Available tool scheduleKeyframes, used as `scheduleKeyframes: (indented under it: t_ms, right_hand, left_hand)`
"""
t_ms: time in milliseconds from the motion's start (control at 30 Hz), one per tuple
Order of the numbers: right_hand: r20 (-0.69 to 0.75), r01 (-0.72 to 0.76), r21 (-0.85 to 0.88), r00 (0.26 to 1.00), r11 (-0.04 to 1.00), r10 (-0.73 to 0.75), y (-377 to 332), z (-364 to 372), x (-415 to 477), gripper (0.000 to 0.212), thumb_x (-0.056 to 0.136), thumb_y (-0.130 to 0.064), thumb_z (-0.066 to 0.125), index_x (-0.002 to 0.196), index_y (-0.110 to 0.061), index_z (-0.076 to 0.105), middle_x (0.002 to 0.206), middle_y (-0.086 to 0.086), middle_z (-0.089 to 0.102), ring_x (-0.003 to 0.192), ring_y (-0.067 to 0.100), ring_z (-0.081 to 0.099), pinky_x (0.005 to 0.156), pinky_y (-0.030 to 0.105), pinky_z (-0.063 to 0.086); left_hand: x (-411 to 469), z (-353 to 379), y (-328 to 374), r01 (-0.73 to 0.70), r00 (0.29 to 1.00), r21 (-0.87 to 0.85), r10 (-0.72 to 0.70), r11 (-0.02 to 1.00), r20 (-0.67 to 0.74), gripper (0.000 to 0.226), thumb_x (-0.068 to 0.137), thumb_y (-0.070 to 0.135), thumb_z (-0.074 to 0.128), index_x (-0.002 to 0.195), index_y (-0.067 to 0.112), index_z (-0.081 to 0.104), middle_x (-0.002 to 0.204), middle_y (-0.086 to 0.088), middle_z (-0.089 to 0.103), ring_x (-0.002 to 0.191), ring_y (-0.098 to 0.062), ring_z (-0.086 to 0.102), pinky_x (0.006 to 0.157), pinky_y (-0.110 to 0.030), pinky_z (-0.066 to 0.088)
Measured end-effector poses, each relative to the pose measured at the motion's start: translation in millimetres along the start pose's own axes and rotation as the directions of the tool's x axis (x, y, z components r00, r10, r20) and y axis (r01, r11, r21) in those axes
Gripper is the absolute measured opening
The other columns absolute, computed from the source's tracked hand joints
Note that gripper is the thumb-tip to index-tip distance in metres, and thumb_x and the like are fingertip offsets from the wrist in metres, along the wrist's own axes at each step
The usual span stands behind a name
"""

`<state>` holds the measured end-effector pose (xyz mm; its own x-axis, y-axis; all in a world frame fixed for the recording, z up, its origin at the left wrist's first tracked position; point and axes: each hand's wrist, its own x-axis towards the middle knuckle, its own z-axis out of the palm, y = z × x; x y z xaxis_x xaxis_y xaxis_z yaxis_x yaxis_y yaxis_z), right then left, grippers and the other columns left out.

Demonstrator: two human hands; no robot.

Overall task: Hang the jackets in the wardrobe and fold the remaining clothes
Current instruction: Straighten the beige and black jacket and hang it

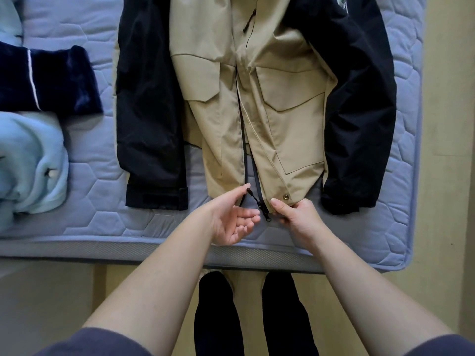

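Jacket [282, 111] lies front-up on the mattress [102, 201], zip parted at the hem. Right hand [295, 218] pinches the hem beside the zip; left hand [231, 219] is spread, holding nothing, near the zip pull [253, 199]. Advise: keep hem taut, seat both zip ends squarely before pulling

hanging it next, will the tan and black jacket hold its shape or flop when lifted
Probably floppy: the jacket lies flat and creased on the mattress. Its lower front is unzipped, so the panels may swing apart.

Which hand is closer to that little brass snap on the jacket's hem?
Right. The right hand pinches the jacket just below the brass snap; the left hand hovers open beyond the zipper.
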<state>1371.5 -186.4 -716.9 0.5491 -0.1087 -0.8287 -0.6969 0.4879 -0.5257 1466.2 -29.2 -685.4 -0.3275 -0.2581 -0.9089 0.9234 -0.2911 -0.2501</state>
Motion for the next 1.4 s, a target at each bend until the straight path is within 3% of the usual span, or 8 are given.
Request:
scheduleKeyframes:
  t_ms: [167,367,500,667,800,900,1100,1400]
  right_hand:
    - [0.008,0.036,-0.033,0.999,0.999,-0.036,-5.8,2.5,-3.4,0.009,0.086,-0.002,0.063,0.081,-0.007,0.067,0.064,-0.003,0.070,0.056,0.005,0.064,0.051,0.019,0.050]
    - [0.007,0.087,-0.137,0.996,0.987,-0.086,-13.5,4.5,-6.5,0.012,0.087,0.003,0.061,0.079,-0.006,0.064,0.056,-0.007,0.067,0.051,-0.002,0.061,0.046,0.010,0.043]
    - [0.019,0.105,-0.153,0.994,0.983,-0.104,-16.0,4.7,-8.3,0.012,0.087,0.005,0.060,0.081,-0.005,0.063,0.056,-0.009,0.067,0.053,-0.002,0.062,0.047,0.009,0.043]
    - [-0.023,0.092,-0.145,0.995,0.985,-0.096,-13.2,4.0,-8.3,0.012,0.087,0.004,0.061,0.078,-0.004,0.063,0.053,-0.007,0.065,0.049,-0.001,0.059,0.045,0.011,0.044]
    - [-0.143,0.038,-0.211,0.987,0.977,-0.069,-2.8,6.4,-2.3,0.013,0.085,-0.005,0.067,0.072,-0.007,0.066,0.057,0.001,0.064,0.051,0.009,0.057,0.051,0.021,0.048]
    - [-0.197,-0.009,-0.109,0.980,0.994,-0.012,5.0,14.1,1.7,0.012,0.085,-0.005,0.067,0.073,-0.006,0.067,0.060,0.002,0.066,0.051,0.010,0.057,0.055,0.023,0.053]
    - [-0.241,-0.032,0.089,0.969,0.996,0.053,8.0,26.1,1.7,0.004,0.084,-0.002,0.067,0.080,-0.003,0.067,0.069,0.004,0.068,0.058,0.011,0.061,0.056,0.020,0.052]
    - [-0.138,-0.051,0.231,0.987,0.972,0.085,1.5,27.8,-6.1,0.011,0.087,-0.002,0.063,0.075,-0.004,0.064,0.060,0.000,0.068,0.053,0.007,0.063,0.053,0.019,0.052]
  left_hand:
    - [0.7,-3.7,-1.1,0.003,1.000,-0.066,-0.003,0.998,0.009,0.047,0.090,0.049,0.050,0.077,0.007,0.067,0.068,-0.003,0.066,0.044,-0.010,0.055,0.034,-0.013,0.039]
    - [-0.6,-6.6,2.1,0.008,0.999,-0.069,-0.005,0.998,0.037,0.050,0.086,0.055,0.054,0.082,0.007,0.067,0.072,-0.003,0.067,0.047,-0.010,0.056,0.033,-0.013,0.038]
    - [-0.9,-5.8,8.3,0.009,0.999,-0.055,-0.007,0.998,0.041,0.052,0.085,0.054,0.057,0.072,0.006,0.069,0.070,-0.003,0.066,0.045,-0.010,0.055,0.032,-0.014,0.039]
    - [-1.6,-1.7,7.4,-0.001,1.000,0.006,0.001,1.000,0.004,0.027,0.091,0.025,0.054,0.072,0.010,0.064,0.065,0.000,0.065,0.044,-0.007,0.054,0.033,-0.011,0.037]
    - [3.4,4.5,-11.3,-0.026,0.999,0.227,0.017,0.974,0.041,0.030,0.097,0.025,0.048,0.073,0.013,0.063,0.061,0.004,0.064,0.042,-0.004,0.054,0.035,-0.011,0.036]
    - [12.3,8.2,-27.1,-0.048,0.999,0.406,0.040,0.912,0.029,0.031,0.100,0.030,0.043,0.079,0.017,0.062,0.060,0.008,0.063,0.043,-0.002,0.056,0.036,-0.010,0.034]
    - [17.9,2.1,-29.8,-0.171,0.984,0.529,0.165,0.831,0.059,0.027,0.100,0.032,0.044,0.087,0.019,0.064,0.063,0.010,0.062,0.046,-0.001,0.055,0.037,-0.011,0.030]
    - [22.9,0.8,-44.1,-0.428,0.902,0.511,0.391,0.745,0.185,0.026,0.097,0.032,0.050,0.085,0.017,0.067,0.068,0.008,0.067,0.046,-0.004,0.052,0.039,-0.014,0.028]
